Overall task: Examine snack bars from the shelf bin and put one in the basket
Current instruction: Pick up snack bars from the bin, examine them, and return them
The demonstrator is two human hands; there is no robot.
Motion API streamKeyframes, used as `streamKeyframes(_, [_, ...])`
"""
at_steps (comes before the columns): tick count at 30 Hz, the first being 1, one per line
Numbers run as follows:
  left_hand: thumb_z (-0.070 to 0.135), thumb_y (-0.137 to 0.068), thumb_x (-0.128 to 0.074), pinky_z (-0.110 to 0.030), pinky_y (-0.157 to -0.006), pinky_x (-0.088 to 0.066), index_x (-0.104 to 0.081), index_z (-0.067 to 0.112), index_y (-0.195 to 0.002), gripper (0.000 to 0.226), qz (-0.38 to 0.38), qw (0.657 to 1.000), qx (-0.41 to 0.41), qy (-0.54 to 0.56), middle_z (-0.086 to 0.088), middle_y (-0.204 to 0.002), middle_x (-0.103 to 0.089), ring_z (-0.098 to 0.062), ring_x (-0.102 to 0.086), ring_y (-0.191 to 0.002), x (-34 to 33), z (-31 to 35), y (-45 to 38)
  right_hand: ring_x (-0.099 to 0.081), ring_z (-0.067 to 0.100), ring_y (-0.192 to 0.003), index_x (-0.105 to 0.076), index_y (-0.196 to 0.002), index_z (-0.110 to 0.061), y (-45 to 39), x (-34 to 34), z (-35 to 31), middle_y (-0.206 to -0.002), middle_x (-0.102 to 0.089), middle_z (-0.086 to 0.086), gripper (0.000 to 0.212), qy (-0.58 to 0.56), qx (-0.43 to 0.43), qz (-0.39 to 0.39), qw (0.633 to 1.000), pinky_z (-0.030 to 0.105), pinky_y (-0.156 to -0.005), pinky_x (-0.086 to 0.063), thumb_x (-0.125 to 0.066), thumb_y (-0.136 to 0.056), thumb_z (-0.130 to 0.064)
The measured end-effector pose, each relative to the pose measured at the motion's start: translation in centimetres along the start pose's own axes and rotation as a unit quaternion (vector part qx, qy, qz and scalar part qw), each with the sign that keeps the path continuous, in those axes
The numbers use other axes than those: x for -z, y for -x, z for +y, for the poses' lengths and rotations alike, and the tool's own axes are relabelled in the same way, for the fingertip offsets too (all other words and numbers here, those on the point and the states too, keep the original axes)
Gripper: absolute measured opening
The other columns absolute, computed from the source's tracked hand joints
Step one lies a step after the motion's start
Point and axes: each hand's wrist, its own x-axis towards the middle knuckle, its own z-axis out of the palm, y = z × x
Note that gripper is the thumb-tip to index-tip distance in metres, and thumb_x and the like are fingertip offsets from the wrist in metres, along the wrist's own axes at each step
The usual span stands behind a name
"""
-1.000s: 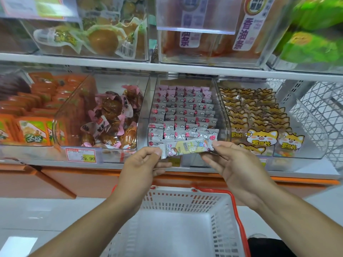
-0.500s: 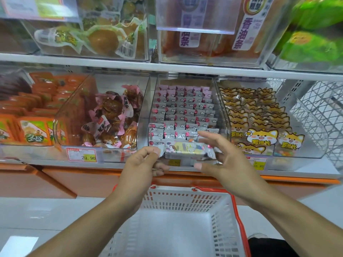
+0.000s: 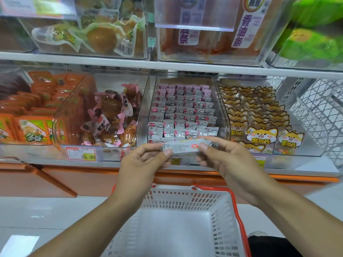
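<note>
I hold one wrapped snack bar (image 3: 183,147) level in front of the shelf, its printed back label turned toward me. My left hand (image 3: 144,162) pinches its left end and my right hand (image 3: 222,160) pinches its right end. Right behind it stands the clear shelf bin (image 3: 220,108), filled with several rows of pink-and-silver bars. Below my hands sits the white basket (image 3: 220,216) with red handles, and nothing lies in it.
A clear bin of brown pink-wrapped snacks (image 3: 111,117) stands to the left, orange packets (image 3: 31,127) farther left. A bin of fox-print packets (image 3: 259,127) is to the right. A price tag (image 3: 80,153) reads 29.90. More bins fill the upper shelf (image 3: 167,65).
The bar has been turned over: its colourful front faced me a second ago, now the label side does. My right hand let go briefly, then took the right end again.
</note>
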Motion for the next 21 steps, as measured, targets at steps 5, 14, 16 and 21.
streamKeyframes(5, [0.049, -0.056, -0.081, -0.018, -0.068, -0.058, -0.075, 0.009, -0.09, 0.053, 0.017, 0.998, 0.045, 0.047, -0.003, -0.071, -0.073, -0.017, -0.075, -0.075, 0.02, 0.03, -0.52, -0.073, 0.021, -0.081, -0.078, -0.101, -0.006, -0.08, -0.02, -0.52, -0.103, -0.078, 0.011, 0.028, -0.035, -0.006, 0.029, 0.999, 0.018, -0.069, -0.057, -0.07, -0.081, -0.025])
streamKeyframes(14, [0.02, -0.074, -0.071, -0.018, -0.065, -0.057, -0.082, 0.019, -0.077, 0.011, -0.008, 0.983, 0.089, 0.163, -0.009, -0.08, -0.058, -0.012, -0.071, -0.07, 0.34, 0.47, -0.95, -0.077, 0.029, -0.078, -0.064, -0.098, -0.005, -0.01, 0.07, -0.69, -0.091, -0.076, 0.013, 0.01, -0.028, -0.066, 0.08, 0.994, 0.024, -0.055, -0.057, -0.059, -0.1, -0.014])
streamKeyframes(16, [0.021, -0.073, -0.072, -0.018, -0.063, -0.057, -0.082, 0.02, -0.076, 0.011, -0.005, 0.984, 0.089, 0.154, -0.007, -0.075, -0.062, -0.012, -0.071, -0.069, 0.31, 0.29, -1.08, -0.077, 0.028, -0.081, -0.065, -0.1, -0.005, -0.01, 0.08, -0.59, -0.1, -0.075, 0.015, 0.012, -0.026, -0.066, 0.084, 0.994, 0.024, -0.056, -0.058, -0.057, -0.101, -0.013])
streamKeyframes(21, [0.021, -0.077, -0.07, -0.019, -0.056, -0.055, -0.08, 0.019, -0.074, 0.011, -0.015, 0.985, 0.103, 0.135, -0.005, -0.068, -0.068, -0.012, -0.068, -0.061, 0.28, -0.11, -1.12, -0.073, 0.026, -0.097, -0.061, -0.101, -0.01, -0.07, 0.3, -0.5, -0.108, -0.073, 0.017, 0.005, -0.05, -0.01, 0.057, 0.997, 0.028, -0.075, -0.06, -0.062, -0.096, -0.009])
